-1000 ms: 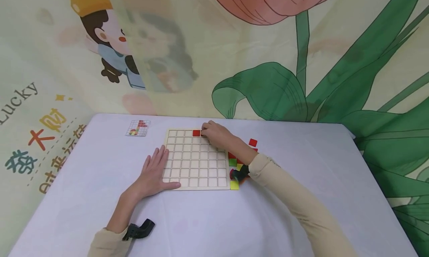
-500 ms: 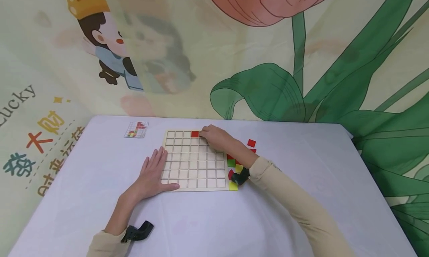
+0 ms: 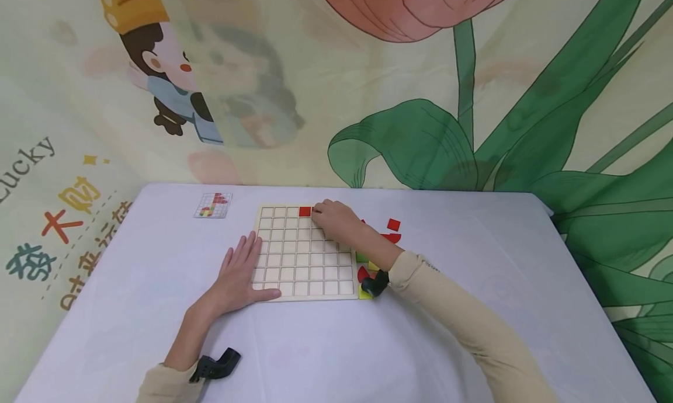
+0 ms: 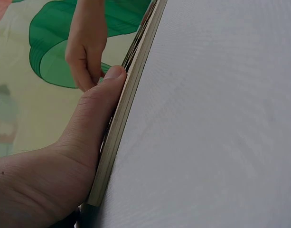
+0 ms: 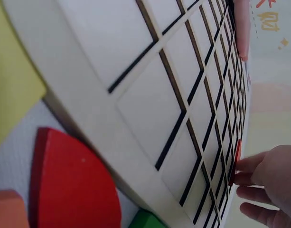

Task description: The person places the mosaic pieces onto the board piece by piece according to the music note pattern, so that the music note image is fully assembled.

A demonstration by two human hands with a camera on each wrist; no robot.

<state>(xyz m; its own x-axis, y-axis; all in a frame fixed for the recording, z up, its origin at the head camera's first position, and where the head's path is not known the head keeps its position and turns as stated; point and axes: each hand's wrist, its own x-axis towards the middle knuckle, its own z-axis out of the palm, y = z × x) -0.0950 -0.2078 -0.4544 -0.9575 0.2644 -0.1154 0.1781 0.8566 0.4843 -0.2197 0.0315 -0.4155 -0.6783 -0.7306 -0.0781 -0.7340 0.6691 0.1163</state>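
Observation:
A pale wooden grid board (image 3: 315, 299) lies on the white table. One red square tile (image 3: 305, 212) sits in a cell of its far row. Just right of that tile, my right hand (image 3: 339, 221) has its fingertips at the far row. In the right wrist view, its fingers (image 5: 249, 164) pinch a dark red tile (image 5: 231, 177) low against the grid, partly hidden by them. My left hand (image 3: 239, 274) lies spread along the board's left edge, thumb at the near left corner; in the left wrist view the thumb (image 4: 116, 72) reaches along the board's side.
A small pattern card (image 3: 212, 205) with a coloured grid lies back left. Right of the board are loose pieces: a red square (image 3: 394, 224), a red curved piece (image 3: 391, 238), a red quarter-round (image 5: 71, 183) and a yellow one (image 5: 14, 71). My forearm partly covers them.
My right hand stays at the far row, while its wrist has shifted slightly and covers more of the green and yellow pieces. The left hand holds its place on the board. The head view shifts slightly.

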